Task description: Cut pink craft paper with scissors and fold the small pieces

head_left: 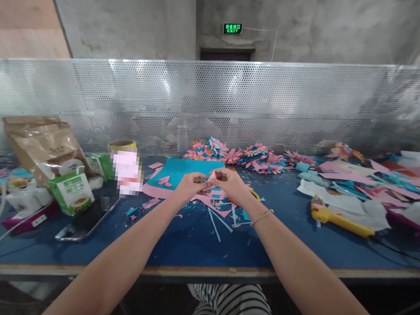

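My left hand (192, 185) and my right hand (227, 180) meet over the middle of the table. Between their fingertips they pinch a small pink paper piece (212, 176); its exact shape is partly hidden by the fingers. Behind and below them lies a blue sheet (189, 168) on top of a pink sheet (151, 190), with small pink cut pieces (165, 181) resting on the blue. Thin light-blue paper strips (214, 225) and scraps are scattered on the table just under my hands. Something with yellow and red handles (254, 194), perhaps scissors, shows partly behind my right wrist.
Fringed paper flowers (211, 149) are heaped at the back, against a perforated metal panel (261, 102). A yellow glue gun (339, 219) lies at right beside white paper. To the left are a phone (87, 219), a green-and-white carton (72, 192), a brown bag (44, 144) and a power strip (31, 215).
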The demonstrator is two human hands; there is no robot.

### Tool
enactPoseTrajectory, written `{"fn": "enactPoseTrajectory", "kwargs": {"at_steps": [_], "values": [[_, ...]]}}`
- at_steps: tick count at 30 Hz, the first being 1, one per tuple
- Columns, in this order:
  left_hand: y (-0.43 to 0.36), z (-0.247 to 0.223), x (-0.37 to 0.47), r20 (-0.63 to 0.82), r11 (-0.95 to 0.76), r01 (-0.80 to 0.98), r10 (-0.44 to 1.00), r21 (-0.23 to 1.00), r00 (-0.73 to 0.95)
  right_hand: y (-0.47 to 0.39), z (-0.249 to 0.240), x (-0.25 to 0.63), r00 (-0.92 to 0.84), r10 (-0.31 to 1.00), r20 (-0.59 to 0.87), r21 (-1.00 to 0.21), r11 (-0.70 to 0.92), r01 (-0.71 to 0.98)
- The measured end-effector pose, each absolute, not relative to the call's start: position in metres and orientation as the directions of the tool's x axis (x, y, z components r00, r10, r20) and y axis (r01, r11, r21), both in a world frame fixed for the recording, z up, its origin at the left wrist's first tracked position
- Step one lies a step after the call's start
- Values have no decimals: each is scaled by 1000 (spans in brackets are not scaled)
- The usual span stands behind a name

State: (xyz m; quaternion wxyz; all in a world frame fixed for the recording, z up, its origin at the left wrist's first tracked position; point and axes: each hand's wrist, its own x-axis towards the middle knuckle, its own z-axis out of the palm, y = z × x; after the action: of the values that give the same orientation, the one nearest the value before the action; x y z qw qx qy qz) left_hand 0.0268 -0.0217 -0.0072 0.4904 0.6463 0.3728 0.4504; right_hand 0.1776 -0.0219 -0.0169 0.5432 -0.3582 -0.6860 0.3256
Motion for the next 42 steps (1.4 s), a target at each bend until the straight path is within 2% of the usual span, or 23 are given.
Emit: {"fn": "enactPoseTrajectory", "kwargs": {"at_steps": [9, 23, 33, 42], "values": [[-23, -8, 26, 198, -215, 13, 920, 977, 338, -29, -9, 178, -71, 899, 431, -895, 436, 91], [-24, -7, 25, 202, -220, 11, 914, 975, 353, -21, -16, 181, -81, 928, 363, -930, 356, -86], [-24, -6, 25, 216, -242, 32, 912, 970, 348, -26, -13, 181, -113, 921, 374, -926, 364, -95], [-19, -9, 22, 164, -205, 71, 914, 976, 372, -13, -18, 191, -59, 917, 396, -916, 389, -100]]}}
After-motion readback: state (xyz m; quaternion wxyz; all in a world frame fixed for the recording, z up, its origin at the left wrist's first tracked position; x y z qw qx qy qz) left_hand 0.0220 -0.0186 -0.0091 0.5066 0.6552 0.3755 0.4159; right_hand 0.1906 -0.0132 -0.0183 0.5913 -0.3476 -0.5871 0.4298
